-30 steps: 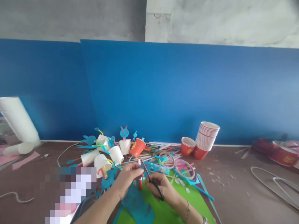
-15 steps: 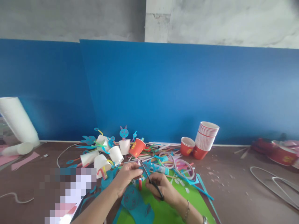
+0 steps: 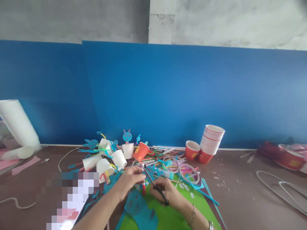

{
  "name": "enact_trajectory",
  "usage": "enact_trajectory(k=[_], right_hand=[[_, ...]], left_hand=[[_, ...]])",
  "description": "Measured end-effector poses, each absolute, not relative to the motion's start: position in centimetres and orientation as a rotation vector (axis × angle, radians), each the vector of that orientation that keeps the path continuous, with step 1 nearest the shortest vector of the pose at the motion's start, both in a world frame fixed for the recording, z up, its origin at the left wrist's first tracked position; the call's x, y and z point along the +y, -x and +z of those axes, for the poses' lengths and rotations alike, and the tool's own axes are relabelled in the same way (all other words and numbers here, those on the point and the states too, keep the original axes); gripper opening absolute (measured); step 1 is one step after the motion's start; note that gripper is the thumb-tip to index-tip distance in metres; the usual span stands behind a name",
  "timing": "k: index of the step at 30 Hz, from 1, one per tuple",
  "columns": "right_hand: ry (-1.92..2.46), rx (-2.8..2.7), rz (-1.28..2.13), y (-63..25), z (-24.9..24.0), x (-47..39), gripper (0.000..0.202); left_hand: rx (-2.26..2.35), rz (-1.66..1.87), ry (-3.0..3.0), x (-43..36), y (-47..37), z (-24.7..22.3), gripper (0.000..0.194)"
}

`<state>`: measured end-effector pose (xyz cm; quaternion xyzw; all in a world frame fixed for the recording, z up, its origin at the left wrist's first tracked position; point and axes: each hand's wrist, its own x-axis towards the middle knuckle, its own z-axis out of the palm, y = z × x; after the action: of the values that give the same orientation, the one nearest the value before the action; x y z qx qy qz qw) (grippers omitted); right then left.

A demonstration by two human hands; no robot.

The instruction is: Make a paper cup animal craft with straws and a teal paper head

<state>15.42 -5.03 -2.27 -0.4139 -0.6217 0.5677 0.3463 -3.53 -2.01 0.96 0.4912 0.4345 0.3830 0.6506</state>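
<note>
My right hand point(image 3: 166, 193) is wrapped round the black handles of a pair of scissors point(image 3: 158, 191). The blades point up and left, passing close to my left fingertips. My left hand point(image 3: 130, 182) is closed in a pinch; what lies between thumb and finger is too small to make out. Jagged blue paper point(image 3: 151, 171) shows just beyond the fingertips and blades. A red and white marker point(image 3: 144, 187) is between the two hands. Below them, a blue paper sheet with drawn round faces point(image 3: 135, 203) lies on a green sheet point(image 3: 182, 210).
White paper cups point(image 3: 119, 159) with blue paper figures stand or lie at the left, beside a red cup point(image 3: 141, 151). Straws, strips and tape rings point(image 3: 189, 174) are heaped behind my hands. A tall cup stack point(image 3: 212, 140) stands right of another red cup point(image 3: 192, 150). White cable point(image 3: 280, 188) lies far right.
Almost nothing differs. The scissor blades have shifted slightly near my left fingertips, and less blue paper shows beside my left thumb. Both hands stay in nearly the same place.
</note>
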Motion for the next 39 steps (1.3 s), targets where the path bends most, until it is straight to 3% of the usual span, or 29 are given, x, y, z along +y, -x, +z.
enact_trajectory(k=[7,13,16,19,23,32,39], right_hand=[[1.141,-1.364,1.431,-14.9,-1.2,-4.9,0.038],[1.252,-1.366,1.424,-14.4,-0.3,-5.2,0.034],[1.295,-1.44,1.42,-14.7,0.0,-5.2,0.03],[1.36,-1.538,1.39,-15.4,0.1,-5.0,0.024],[1.42,-1.656,1.324,-16.2,-0.4,-4.7,0.014],[1.489,-1.758,1.113,-16.2,-0.2,-4.9,0.013],[1.511,-1.582,1.073,-16.7,-0.3,-4.2,0.011]], left_hand=[[0.987,0.817,-1.28,-1.6,3.3,0.3,0.025],[0.948,0.692,-1.563,-2.3,2.8,-0.1,0.059],[0.984,0.681,-1.673,-2.7,2.6,0.1,0.064],[1.077,0.607,-1.809,-3.1,2.9,1.1,0.053],[1.214,0.356,-2.039,-3.7,3.9,3.3,0.013],[1.2,0.062,-2.431,-4.9,4.9,4.9,0.032],[1.363,0.379,-2.368,-3.3,5.2,4.9,0.026]])
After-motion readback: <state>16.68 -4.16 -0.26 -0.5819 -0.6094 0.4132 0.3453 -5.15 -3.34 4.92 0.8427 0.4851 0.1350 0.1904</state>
